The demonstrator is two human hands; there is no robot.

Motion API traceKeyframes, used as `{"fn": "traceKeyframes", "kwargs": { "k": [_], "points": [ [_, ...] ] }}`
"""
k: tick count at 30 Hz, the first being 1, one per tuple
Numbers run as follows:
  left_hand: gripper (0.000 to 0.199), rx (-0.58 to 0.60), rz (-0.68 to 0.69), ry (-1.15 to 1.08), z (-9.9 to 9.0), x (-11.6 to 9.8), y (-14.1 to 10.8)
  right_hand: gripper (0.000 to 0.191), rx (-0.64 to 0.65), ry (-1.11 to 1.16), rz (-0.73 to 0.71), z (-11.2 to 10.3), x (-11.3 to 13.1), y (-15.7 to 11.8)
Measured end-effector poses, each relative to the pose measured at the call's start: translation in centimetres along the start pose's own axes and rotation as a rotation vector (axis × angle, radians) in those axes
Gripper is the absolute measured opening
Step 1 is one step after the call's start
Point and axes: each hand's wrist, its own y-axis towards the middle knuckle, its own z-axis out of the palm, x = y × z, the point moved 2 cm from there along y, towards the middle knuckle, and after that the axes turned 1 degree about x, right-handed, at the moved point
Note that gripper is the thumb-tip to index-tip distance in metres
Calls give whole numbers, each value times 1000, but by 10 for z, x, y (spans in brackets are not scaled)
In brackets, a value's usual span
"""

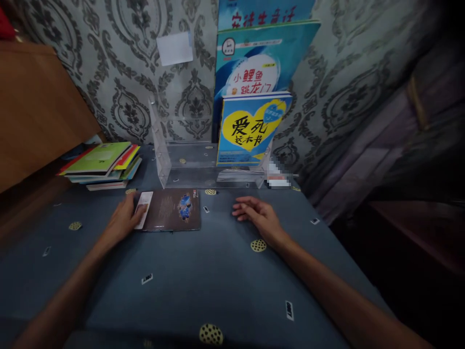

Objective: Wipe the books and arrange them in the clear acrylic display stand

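Note:
A dark brown book (169, 211) with a blue picture lies flat in front of the clear acrylic book stand (187, 179). My left hand (125, 218) grips its left end, thumb on top over a white strip; the fingers beneath are hidden. My right hand (257, 215) is to the right of the book, apart from it. Its fingers are loosely bent and hold nothing. On the right side of the stand, a blue and yellow book (250, 131) leans in front of a teal book (269, 48), with another blue book (265, 9) behind.
A pile of books and booklets (100, 162) lies left of the stand. A wooden cabinet (39, 111) stands at the far left. Blue patterned cloth (181, 286) covers the table. A patterned wall (127, 63) rises behind, and a curtain (374, 140) hangs at the right.

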Motion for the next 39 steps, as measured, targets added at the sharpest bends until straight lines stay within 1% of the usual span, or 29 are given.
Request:
{"fn": "traceKeyframes", "kwargs": {
  "k": [2,5,8,10,13,15,18,19,20,21,23,24,25,26,27,29,31,32,34,36,39],
  "points": [
    [57,20,75,-45,12,3,-2,35,-35,-91,-63,-13,1,1],
    [51,26,191,47,24,-4,-12,32,-75,-171,-120,-28,1,1],
    [51,64,233,85,35,-16,-23,30,-101,-212,-149,-36,0,1],
    [53,87,248,83,46,-27,-34,28,-108,-257,-169,-37,-1,2],
    [56,135,290,72,65,-48,-52,24,-147,-388,-201,-40,0,1],
    [58,176,347,63,72,-66,-64,23,-173,-504,-220,-45,3,1],
    [57,326,430,74,70,-98,-72,23,-185,-620,-249,-55,7,-1],
    [55,377,438,99,68,-108,-71,23,-190,-634,-255,-59,8,-2],
    [52,399,442,142,65,-118,-68,23,-192,-637,-255,-63,9,-3],
    [49,380,455,198,63,-127,-63,23,-194,-635,-250,-66,9,-3],
    [48,281,513,284,64,-142,-51,24,-197,-626,-235,-72,10,-5],
    [51,242,553,296,67,-147,-46,25,-199,-628,-231,-73,11,-6],
    [56,235,595,287,72,-150,-41,26,-194,-645,-231,-75,13,-7],
    [63,263,634,263,78,-151,-37,27,-174,-678,-238,-75,17,-9],
    [71,323,669,239,85,-151,-35,27,-134,-722,-253,-75,21,-11],
    [85,453,720,223,97,-148,-33,30,-5,-802,-289,-74,31,-16],
    [93,527,742,256,103,-146,-35,37,133,-838,-307,-73,41,-21],
    [95,542,740,283,103,-145,-35,43,184,-842,-307,-73,45,-23],
    [99,553,721,346,102,-146,-36,54,240,-853,-302,-74,48,-26],
    [102,546,697,409,100,-148,-36,59,255,-888,-315,-73,46,-27],
    [103,515,694,476,100,-152,-36,59,253,-942,-351,-69,40,-26]
  ]
}}
